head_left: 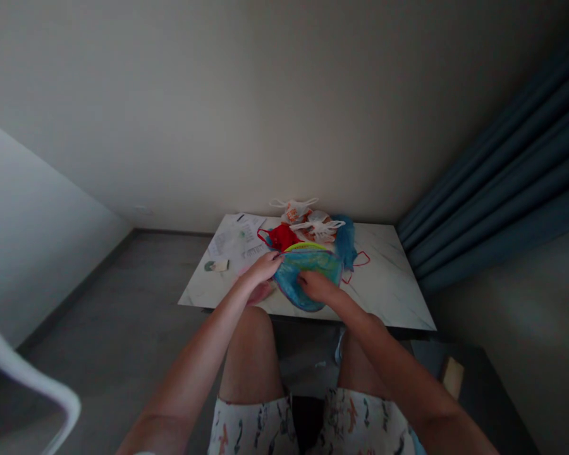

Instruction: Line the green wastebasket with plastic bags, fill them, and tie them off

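Note:
A translucent blue bag with a darker rim is spread over the front edge of the table, a greenish-yellow patch showing through it. My left hand is closed on its upper left rim. Curled fingers show on my right hand, which lies at the middle of the bag; whether it pinches the film or something inside is hidden. Behind the bag, a yellow-green curved edge sticks up. Beside it lies a red item with a strap. A pinkish item is partly under my left wrist.
White plastic bags with orange print stand at the back of the white marbled table. A blue bundle and red cords lie right of them. Printed papers and a small card are left. Blue curtains hang at right.

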The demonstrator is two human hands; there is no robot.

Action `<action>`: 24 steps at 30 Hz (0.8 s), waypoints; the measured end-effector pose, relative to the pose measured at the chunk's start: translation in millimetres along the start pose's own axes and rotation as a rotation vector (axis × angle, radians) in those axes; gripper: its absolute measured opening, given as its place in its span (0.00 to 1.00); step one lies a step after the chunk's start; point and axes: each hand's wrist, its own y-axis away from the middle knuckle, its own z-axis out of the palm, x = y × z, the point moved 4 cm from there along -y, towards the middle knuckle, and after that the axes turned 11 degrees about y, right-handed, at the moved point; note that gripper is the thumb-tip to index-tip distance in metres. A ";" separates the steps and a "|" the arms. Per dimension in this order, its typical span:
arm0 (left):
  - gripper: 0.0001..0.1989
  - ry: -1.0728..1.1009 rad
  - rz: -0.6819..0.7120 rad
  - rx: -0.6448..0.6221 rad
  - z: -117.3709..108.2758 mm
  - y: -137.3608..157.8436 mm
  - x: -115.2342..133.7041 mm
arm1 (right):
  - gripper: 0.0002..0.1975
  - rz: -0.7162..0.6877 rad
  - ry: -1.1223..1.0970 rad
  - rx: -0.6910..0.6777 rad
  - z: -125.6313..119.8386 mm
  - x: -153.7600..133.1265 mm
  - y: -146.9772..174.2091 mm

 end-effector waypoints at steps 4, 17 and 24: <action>0.18 -0.067 0.055 0.031 -8.0 0.7 -14.3 | 0.07 -0.013 0.126 -0.222 6.6 7.6 -9.1; 0.19 -0.115 -0.004 0.149 8.9 3.6 -75.1 | 0.41 0.321 0.393 -0.139 0.5 83.0 76.6; 0.15 -0.094 0.107 0.065 5.2 30.7 -103.9 | 0.42 0.423 0.103 0.066 62.0 103.9 88.8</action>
